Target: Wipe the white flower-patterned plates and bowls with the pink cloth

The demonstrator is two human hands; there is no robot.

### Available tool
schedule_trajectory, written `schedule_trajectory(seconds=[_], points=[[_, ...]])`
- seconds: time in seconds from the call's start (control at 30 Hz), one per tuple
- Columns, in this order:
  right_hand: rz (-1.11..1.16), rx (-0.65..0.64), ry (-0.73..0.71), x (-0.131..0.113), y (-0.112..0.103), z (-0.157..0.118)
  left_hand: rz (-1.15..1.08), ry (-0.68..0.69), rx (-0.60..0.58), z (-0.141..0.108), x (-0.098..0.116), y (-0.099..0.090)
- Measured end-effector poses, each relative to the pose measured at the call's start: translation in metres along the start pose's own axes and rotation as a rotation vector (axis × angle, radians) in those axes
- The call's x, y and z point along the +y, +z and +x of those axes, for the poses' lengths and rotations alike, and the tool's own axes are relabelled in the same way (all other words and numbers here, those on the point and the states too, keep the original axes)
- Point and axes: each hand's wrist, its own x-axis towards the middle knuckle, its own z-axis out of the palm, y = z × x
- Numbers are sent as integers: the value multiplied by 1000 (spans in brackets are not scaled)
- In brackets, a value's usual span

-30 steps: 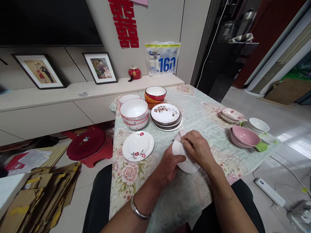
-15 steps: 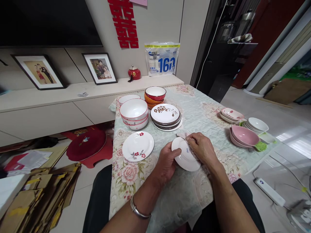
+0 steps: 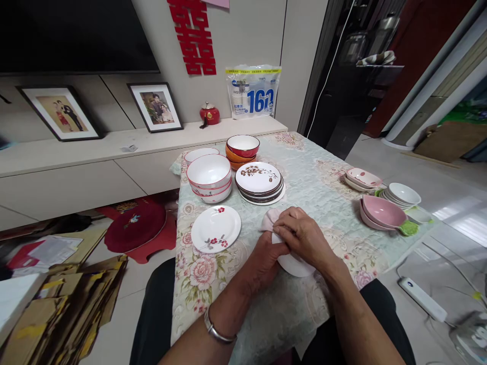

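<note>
Count one red-flowered plate [image 3: 216, 229] near the table's [image 3: 304, 167] left edge, two pink bowls [image 3: 384, 211] near its right, one red bowl [image 3: 243, 146], two orange bowls [image 3: 235, 157] toward the far.

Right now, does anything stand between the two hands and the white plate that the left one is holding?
Yes, for the right hand: a pale cloth, bunched by its fingers at the held plate's far edge. Nothing visible separates the left hand from it.
</note>
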Motion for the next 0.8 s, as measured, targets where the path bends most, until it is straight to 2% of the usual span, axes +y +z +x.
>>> schedule_trajectory(seconds=[0.1, 0.2, 0.27, 0.4, 0.47, 0.53, 0.63, 0.8], points=[[-6, 95, 208, 22, -2, -2, -6, -17, 14, -1, 3, 0], [-96, 114, 357, 36, -4, -4, -7, -37, 36, -1, 5, -1], [-131, 108, 333, 32, -2, -4, 9, -40, 40, -1, 5, -1], [-72, 23, 94, 7, 4, 0, 26, -20, 27, 0, 2, -1], [-19, -20, 25, 1, 5, 1, 32, -13, 16, 0, 1, 0], [2, -20, 59, 4, 5, 1, 43, -14, 9, -1, 1, -1], [-78, 14, 227, 19, 2, -1, 45, -19, 29, 0, 3, -2], [-233, -5, 401, 32, -1, -2, -25, 32, 162, 3, 3, -3]])
